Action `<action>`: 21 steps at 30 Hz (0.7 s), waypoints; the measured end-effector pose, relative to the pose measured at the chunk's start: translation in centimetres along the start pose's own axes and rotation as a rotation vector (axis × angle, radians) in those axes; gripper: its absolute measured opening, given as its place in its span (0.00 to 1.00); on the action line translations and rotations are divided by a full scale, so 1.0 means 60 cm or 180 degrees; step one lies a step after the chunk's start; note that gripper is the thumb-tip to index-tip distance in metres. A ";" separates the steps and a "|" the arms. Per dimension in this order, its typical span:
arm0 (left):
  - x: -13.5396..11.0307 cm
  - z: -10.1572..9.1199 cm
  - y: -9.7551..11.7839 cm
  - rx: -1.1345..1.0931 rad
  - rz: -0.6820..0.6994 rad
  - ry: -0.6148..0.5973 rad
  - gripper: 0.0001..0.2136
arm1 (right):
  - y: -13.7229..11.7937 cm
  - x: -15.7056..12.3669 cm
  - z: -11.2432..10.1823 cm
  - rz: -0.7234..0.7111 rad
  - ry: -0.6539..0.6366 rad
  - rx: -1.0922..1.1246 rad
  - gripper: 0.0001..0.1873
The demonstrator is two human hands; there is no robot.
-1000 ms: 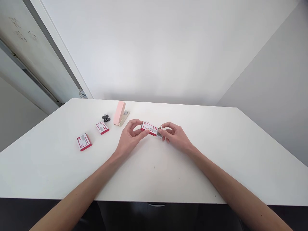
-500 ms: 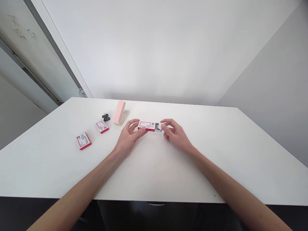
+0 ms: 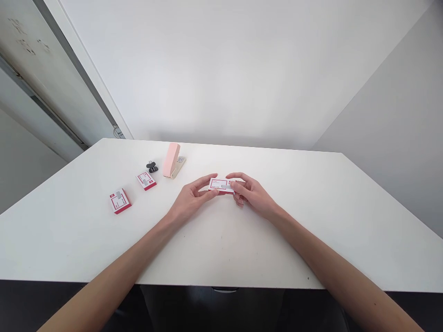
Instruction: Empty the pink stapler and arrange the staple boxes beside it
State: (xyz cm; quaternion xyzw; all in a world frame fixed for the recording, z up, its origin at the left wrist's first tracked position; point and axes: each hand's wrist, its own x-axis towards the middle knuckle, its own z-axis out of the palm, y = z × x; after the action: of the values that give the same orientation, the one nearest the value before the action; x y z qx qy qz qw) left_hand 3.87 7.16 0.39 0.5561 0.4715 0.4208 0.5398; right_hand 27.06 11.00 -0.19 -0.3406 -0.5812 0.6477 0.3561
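A small white and red staple box (image 3: 218, 184) is held level between both hands, just over the table. My left hand (image 3: 189, 197) grips its left end, with the thumb along the front edge and the fingers behind. On the right end, the thumb and fingers of my right hand (image 3: 255, 197) close around the box and hide that end. No inner tray shows now. A pink stapler (image 3: 171, 160) with a cream base stands raised on the table, beyond my left hand.
Two more white and red boxes lie to the left: one box (image 3: 146, 180) near the stapler, another box (image 3: 120, 201) closer to me. A small black object (image 3: 152, 167), perhaps a staple remover, is beside them. The white table (image 3: 221, 249) meets a wall behind.
The staple box's inner tray, partly pulled out at the right before, is no longer visible; the box looks closed. My left hand and the sleeve of the box have shifted right, toward my right hand.
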 end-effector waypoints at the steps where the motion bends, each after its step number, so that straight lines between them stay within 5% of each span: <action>1: -0.001 0.001 0.001 0.0069 0.0021 -0.0039 0.32 | 0.001 -0.001 0.000 -0.0007 -0.0057 -0.0044 0.26; 10: -0.007 0.011 0.012 0.0253 0.0031 -0.0364 0.32 | -0.006 -0.007 0.008 -0.0009 -0.0352 -0.0281 0.24; 16: -0.018 0.009 0.011 0.0946 0.0097 0.0100 0.27 | -0.002 -0.005 0.008 0.0034 -0.0289 -0.0257 0.25; 21: -0.062 -0.026 0.017 0.1681 0.0103 0.0626 0.22 | 0.001 -0.005 0.006 0.0003 -0.0034 0.0011 0.27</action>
State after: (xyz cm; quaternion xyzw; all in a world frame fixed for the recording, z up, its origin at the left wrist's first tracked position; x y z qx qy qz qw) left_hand 1.66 3.89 1.63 0.6414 0.6060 0.3439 0.3211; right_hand 26.91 10.56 -0.21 -0.3368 -0.5818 0.6506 0.3533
